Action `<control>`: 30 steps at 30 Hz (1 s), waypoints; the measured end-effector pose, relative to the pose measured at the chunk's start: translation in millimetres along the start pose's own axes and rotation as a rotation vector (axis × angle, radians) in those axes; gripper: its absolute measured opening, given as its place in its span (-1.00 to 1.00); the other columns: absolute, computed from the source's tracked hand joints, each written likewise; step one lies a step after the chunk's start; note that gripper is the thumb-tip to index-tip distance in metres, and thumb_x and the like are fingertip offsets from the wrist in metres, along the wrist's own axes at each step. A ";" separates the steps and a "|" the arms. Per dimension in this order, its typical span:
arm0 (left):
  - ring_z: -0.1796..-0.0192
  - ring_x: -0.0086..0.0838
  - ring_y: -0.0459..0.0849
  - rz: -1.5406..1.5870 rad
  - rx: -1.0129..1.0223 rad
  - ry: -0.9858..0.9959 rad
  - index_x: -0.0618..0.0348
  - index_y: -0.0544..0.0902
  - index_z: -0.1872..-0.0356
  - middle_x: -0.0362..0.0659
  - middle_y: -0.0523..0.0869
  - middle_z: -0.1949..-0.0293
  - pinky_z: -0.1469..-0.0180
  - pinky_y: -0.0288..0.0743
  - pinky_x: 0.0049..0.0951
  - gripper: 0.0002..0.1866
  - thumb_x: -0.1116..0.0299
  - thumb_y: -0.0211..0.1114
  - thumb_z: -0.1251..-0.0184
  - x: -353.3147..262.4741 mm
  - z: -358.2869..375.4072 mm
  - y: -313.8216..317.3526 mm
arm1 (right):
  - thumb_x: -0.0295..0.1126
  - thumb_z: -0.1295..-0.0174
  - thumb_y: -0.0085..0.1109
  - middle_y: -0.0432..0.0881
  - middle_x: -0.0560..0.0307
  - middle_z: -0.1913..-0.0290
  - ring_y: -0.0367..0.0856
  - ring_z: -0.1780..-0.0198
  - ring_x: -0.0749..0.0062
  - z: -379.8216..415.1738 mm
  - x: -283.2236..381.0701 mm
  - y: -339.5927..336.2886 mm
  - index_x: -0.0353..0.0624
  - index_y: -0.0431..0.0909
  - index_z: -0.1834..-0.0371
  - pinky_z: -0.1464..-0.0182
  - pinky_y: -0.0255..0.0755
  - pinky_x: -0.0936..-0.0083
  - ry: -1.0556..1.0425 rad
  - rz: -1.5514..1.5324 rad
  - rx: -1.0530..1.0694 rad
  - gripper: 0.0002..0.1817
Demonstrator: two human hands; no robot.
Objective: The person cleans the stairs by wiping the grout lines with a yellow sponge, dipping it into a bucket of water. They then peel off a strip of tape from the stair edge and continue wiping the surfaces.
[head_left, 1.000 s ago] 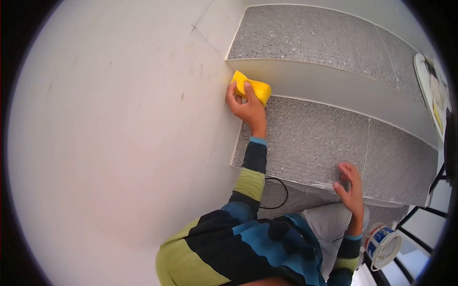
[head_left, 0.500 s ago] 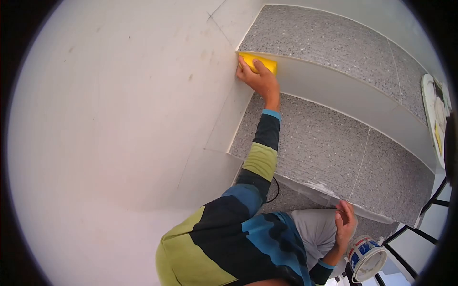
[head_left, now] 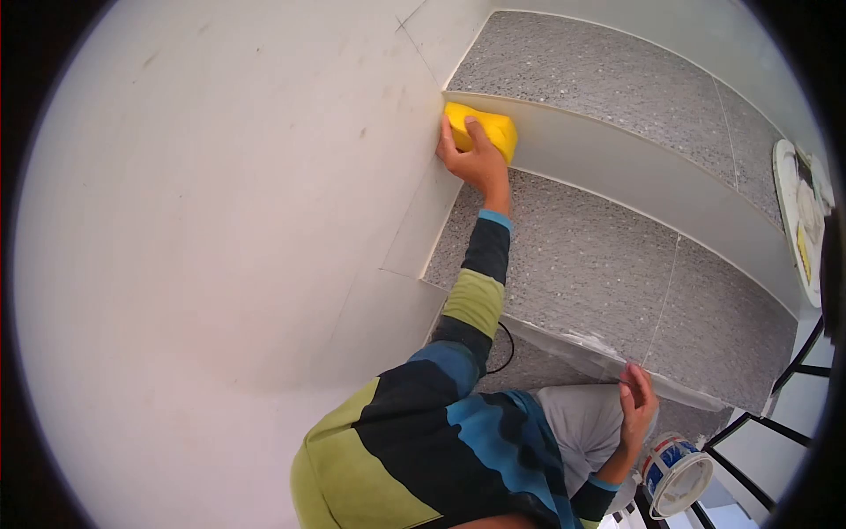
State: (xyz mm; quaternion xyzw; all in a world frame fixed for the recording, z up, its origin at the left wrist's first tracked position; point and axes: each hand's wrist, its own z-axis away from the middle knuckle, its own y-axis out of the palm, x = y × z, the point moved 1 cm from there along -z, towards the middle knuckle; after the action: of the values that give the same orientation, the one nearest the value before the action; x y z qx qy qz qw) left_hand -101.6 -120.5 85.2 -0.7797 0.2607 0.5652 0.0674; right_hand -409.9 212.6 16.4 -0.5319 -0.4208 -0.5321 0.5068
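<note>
My left hand (head_left: 476, 160) is closed round a yellow sponge (head_left: 493, 132), thumb on its near face. The sponge sits in the corner where the white stair riser (head_left: 599, 159) meets the white wall (head_left: 220, 220), just under the lip of the upper speckled grey step (head_left: 582, 70). Down at the right, my right hand (head_left: 636, 407) holds nothing. Its fingers are loosely bent, with the tips at the front edge of the lower grey step (head_left: 582, 256).
Beside my right hand stands a white bucket (head_left: 679, 476) with a blue and red label. A white tray (head_left: 797, 220) with a yellow-edged item lies at the right end of the steps. Black railing bars (head_left: 780, 429) run along the right. White smears mark the lower step's edge.
My left hand and the sponge have moved slightly down the riser, and the sponge has turned a little, showing more of its face. My right hand stays nearly where it was.
</note>
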 end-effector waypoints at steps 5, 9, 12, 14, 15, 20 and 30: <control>-0.17 -0.12 0.43 -0.037 0.027 0.009 0.33 0.47 -0.21 0.08 0.40 -0.11 -0.19 0.36 -0.24 -0.55 0.30 0.13 -0.36 -3.9 -4.5 16.7 | -0.30 -0.17 0.29 0.49 0.04 -0.12 0.54 -0.05 0.36 15.7 -14.7 -2.5 -0.32 0.51 -0.12 -0.06 0.42 0.50 0.069 -0.034 -0.037 -0.52; -0.21 -0.14 0.40 -0.040 0.088 -0.031 0.33 0.44 -0.23 0.07 0.37 -0.15 -0.23 0.33 -0.26 -0.56 0.33 0.06 -0.39 -14.1 -3.0 17.6 | -0.32 -0.16 0.29 0.49 0.04 -0.13 0.54 -0.04 0.37 19.3 -20.2 0.2 -0.32 0.51 -0.12 -0.04 0.42 0.52 0.100 -0.047 -0.045 -0.52; -0.16 -0.08 0.43 -0.034 0.093 0.031 0.38 0.42 -0.23 0.11 0.36 -0.14 -0.21 0.33 -0.22 -0.54 0.33 0.05 -0.39 -8.6 -2.0 22.3 | -0.34 -0.16 0.29 0.50 0.04 -0.12 0.55 -0.04 0.38 18.8 -22.6 0.0 -0.31 0.51 -0.12 -0.01 0.43 0.55 0.100 -0.082 -0.046 -0.53; -0.16 -0.08 0.43 -0.076 0.105 0.061 0.39 0.40 -0.24 0.12 0.36 -0.14 -0.20 0.33 -0.21 -0.54 0.33 0.05 -0.39 -8.2 2.3 22.1 | -0.34 -0.16 0.29 0.50 0.04 -0.12 0.55 -0.02 0.40 15.6 -21.1 0.4 -0.31 0.51 -0.12 0.00 0.43 0.56 0.075 -0.074 -0.041 -0.53; -0.15 -0.08 0.43 -0.118 0.116 0.093 0.39 0.39 -0.25 0.12 0.35 -0.14 -0.20 0.34 -0.21 -0.53 0.34 0.04 -0.39 -9.1 4.1 22.3 | -0.34 -0.16 0.29 0.50 0.04 -0.12 0.55 -0.02 0.40 15.0 -20.1 1.0 -0.31 0.51 -0.12 0.00 0.43 0.56 0.075 -0.073 -0.044 -0.53; -0.15 -0.09 0.44 -0.113 0.176 0.103 0.37 0.38 -0.27 0.11 0.36 -0.13 -0.18 0.34 -0.21 -0.51 0.31 0.06 -0.39 -16.8 19.6 21.5 | -0.28 -0.15 0.32 0.52 0.06 -0.10 0.56 -0.01 0.40 12.4 -12.4 0.4 -0.31 0.52 -0.11 0.02 0.43 0.57 0.087 -0.064 -0.051 -0.51; -0.21 -0.27 0.44 0.386 1.621 -0.385 0.25 0.47 -0.20 -0.02 0.43 -0.17 -0.22 0.34 -0.37 -0.55 0.32 0.23 -0.32 -93.0 252.8 -92.3 | 0.08 -0.33 0.01 0.16 -0.01 -0.40 0.28 -0.32 0.24 19.6 30.5 -3.2 -0.18 -0.09 -0.50 -0.26 0.30 0.28 -0.057 -0.514 -0.267 -0.15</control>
State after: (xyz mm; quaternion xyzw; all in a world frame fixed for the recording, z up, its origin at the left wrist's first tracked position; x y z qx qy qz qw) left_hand -291.8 90.3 63.9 -0.3227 0.6968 0.3283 0.5501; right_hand -407.9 229.5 48.5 -0.4846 -0.4820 -0.6786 0.2691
